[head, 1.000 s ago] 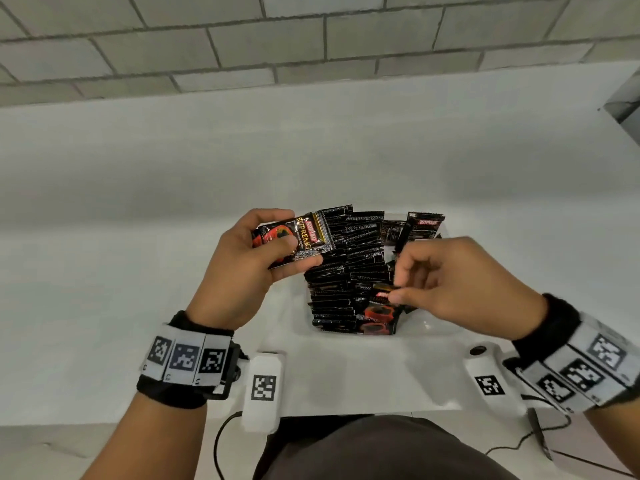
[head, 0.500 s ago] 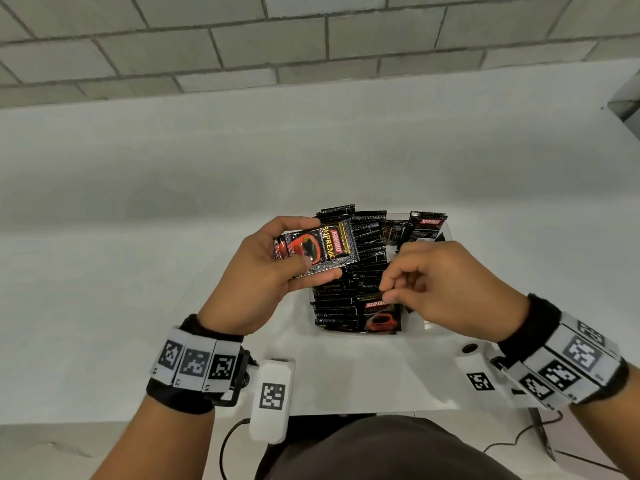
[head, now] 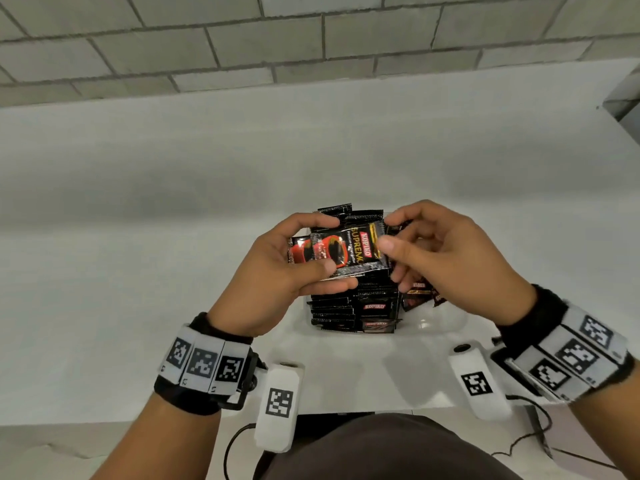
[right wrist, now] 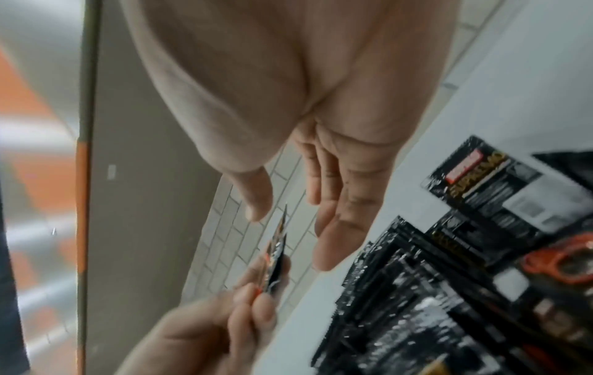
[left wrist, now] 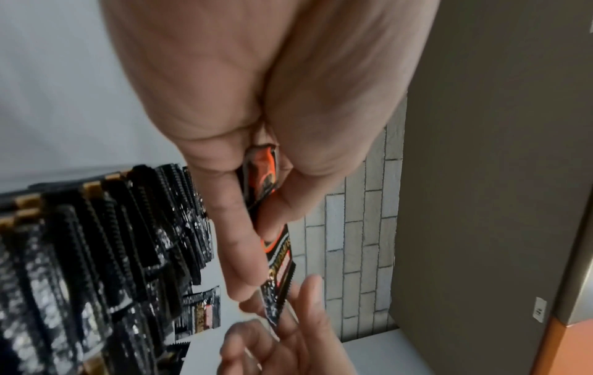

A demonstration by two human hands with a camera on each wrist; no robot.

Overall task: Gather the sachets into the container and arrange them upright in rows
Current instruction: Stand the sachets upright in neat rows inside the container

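Observation:
A clear plastic container (head: 427, 325) on the white table holds several black sachets (head: 337, 308) upright in rows; a few (head: 417, 294) lean loosely in its right part. My left hand (head: 330, 244) grips a small stack of black-and-red sachets (head: 349, 251) flat above the container, thumb in front and fingers behind. My right hand (head: 388, 233) is at the stack's right end, thumb and fingers on either side of it. The right wrist view shows the held sachets (right wrist: 276, 251) edge-on, with a gap between them and the right hand's (right wrist: 289, 228) thumb.
The white table (head: 138, 271) runs back to a grey brick wall (head: 311, 39). Its front edge lies just below my wrists, where cables (head: 526, 441) hang. A grey object (head: 623, 98) stands at the far right.
My left hand has carried the held sachets rightward over the container. My right hand has left the sachets in the container and risen to the stack's right end.

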